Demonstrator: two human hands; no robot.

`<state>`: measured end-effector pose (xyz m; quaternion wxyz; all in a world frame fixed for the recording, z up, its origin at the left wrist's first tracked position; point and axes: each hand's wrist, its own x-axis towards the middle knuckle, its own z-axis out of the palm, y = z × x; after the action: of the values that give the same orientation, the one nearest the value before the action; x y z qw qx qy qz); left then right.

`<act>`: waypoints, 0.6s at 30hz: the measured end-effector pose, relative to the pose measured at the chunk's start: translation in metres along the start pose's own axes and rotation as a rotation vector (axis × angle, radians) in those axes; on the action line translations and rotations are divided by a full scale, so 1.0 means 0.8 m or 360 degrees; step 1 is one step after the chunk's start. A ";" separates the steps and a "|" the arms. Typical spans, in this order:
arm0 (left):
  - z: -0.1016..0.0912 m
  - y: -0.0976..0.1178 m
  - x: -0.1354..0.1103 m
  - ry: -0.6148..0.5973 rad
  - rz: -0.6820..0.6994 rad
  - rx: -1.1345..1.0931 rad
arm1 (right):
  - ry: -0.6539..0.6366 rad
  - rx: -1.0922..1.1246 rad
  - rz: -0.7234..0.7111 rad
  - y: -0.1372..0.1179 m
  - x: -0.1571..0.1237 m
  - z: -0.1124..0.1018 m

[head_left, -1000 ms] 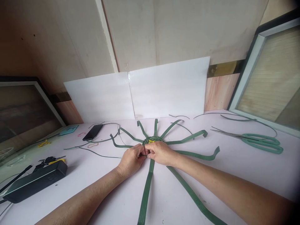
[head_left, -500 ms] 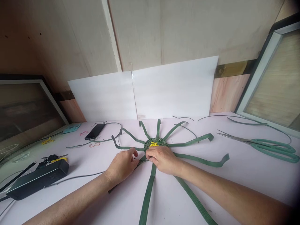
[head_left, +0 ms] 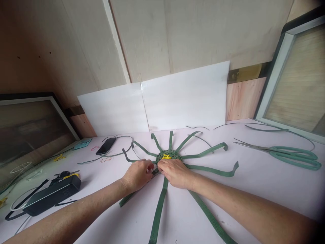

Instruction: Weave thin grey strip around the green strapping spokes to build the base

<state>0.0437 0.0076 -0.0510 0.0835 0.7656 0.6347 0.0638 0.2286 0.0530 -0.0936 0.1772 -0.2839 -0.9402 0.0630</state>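
Prob. a craft wkspace: green strips (head_left: 159, 210) & scissors (head_left: 273, 150) on tbl (head_left: 114, 223).

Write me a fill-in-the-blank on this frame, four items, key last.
The scissors lie to the ____ of the disc.
The tie at the disc's centre is coloured ____.
The strips spreading out from the disc are coloured ____.
The hand nearer the phone is the ____ one.

Missing words: right; yellow; green; left.
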 end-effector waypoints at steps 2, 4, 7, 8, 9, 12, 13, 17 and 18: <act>0.005 -0.004 0.006 0.0043 0.0100 -0.0073 | 0.0035 0.0018 -0.0001 0.001 -0.001 0.002; 0.010 -0.009 0.013 0.0070 0.0182 -0.0091 | 0.0076 0.0059 -0.0006 0.002 -0.001 0.004; 0.016 -0.014 0.022 0.0127 0.0251 0.0009 | 0.0127 0.0125 -0.0034 0.005 -0.001 0.007; 0.018 -0.015 0.025 0.0141 0.0264 0.0043 | 0.0137 0.0139 -0.0046 0.006 -0.001 0.007; 0.019 -0.015 0.026 0.0152 0.0268 0.0061 | 0.0146 0.0149 -0.0058 0.007 -0.001 0.008; 0.022 -0.014 0.028 0.0176 0.0257 0.0045 | 0.0163 0.0165 -0.0100 0.010 -0.001 0.010; 0.022 -0.013 0.028 0.0176 0.0248 0.0032 | 0.0160 0.0169 -0.0116 0.011 -0.001 0.011; 0.019 -0.013 0.027 0.0175 0.0200 0.0001 | 0.0096 0.0166 -0.0172 0.014 -0.001 0.010; 0.018 -0.013 0.026 0.0175 0.0189 -0.0005 | 0.0076 0.0168 -0.0190 0.015 -0.001 0.009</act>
<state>0.0407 0.0292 -0.0676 0.0457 0.7970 0.5918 0.1116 0.2324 0.0624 -0.1033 0.2179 -0.2191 -0.9463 0.0949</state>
